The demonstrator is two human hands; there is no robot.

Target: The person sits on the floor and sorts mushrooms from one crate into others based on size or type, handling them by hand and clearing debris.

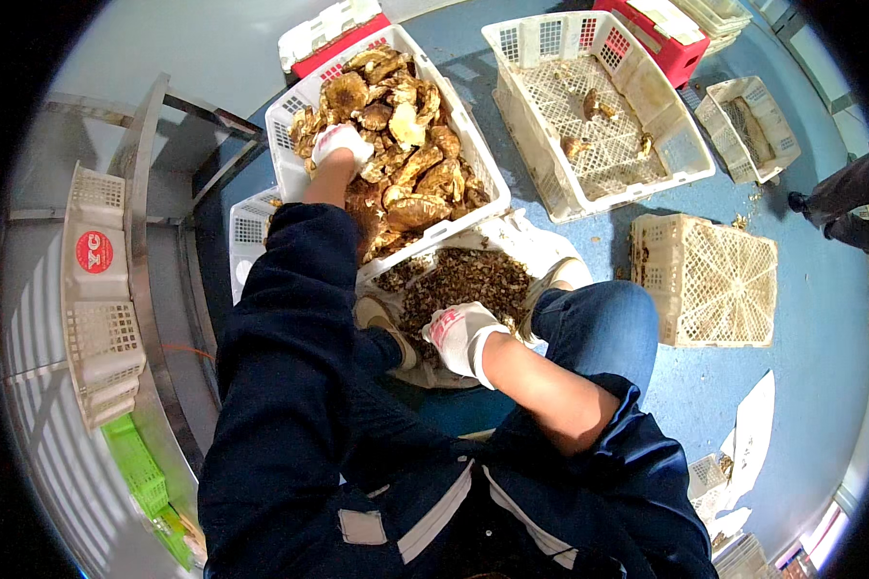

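A white crate heaped with large brown mushrooms stands in front of me, tilted toward my knees. My left hand, in a white glove, reaches into its left side and touches the mushrooms; the fingers are hidden behind the back of the hand. Between my feet, dark brown crumbly trimmings lie heaped on a whitish sheet. Just above the near part of this heap is my right hand, also gloved, with its fingers curled closed. What they hold, if anything, is hidden.
To the right stands a large white crate holding a few mushrooms. An overturned crate sits nearer, a smaller crate farther right. A metal rack runs along the left. Another person's legs show at right.
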